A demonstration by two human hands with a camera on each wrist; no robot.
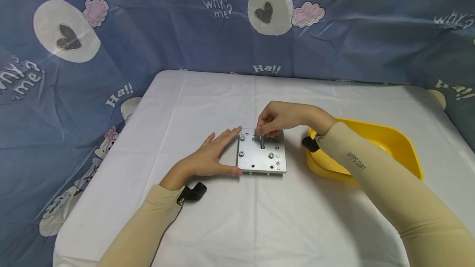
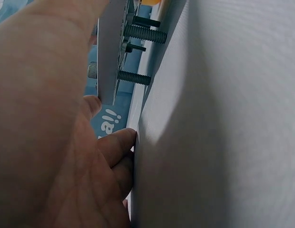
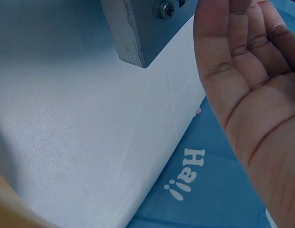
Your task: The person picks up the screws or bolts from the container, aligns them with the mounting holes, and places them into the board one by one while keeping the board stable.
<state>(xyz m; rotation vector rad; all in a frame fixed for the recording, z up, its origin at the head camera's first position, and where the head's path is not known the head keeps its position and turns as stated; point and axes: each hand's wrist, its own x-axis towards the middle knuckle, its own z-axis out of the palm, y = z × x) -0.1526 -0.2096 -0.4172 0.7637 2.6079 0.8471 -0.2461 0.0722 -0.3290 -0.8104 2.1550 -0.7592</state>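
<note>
A square silvery metal plate (image 1: 259, 160) with several holes and socket-head screws lies on the white-covered table. My right hand (image 1: 283, 116) pinches a slim grey metal pin (image 1: 262, 142) that stands upright at a hole near the plate's middle; its top is hidden by the fingers. Along the plate's left edge, my left hand (image 1: 209, 158) lies with fingers spread, its index fingertip and thumb touching the upper and lower left corners. In the left wrist view, threaded screws (image 2: 145, 33) stick out of the plate's underside. A socket-head screw (image 3: 166, 9) shows in the right wrist view.
A yellow plastic bin (image 1: 413, 155) stands right of the plate, partly beneath my right forearm. White cloth (image 1: 208, 106) covers the table, and a blue patterned sheet (image 1: 167, 19) hangs behind it. Small black wrist devices (image 1: 194, 192) sit at both wrists.
</note>
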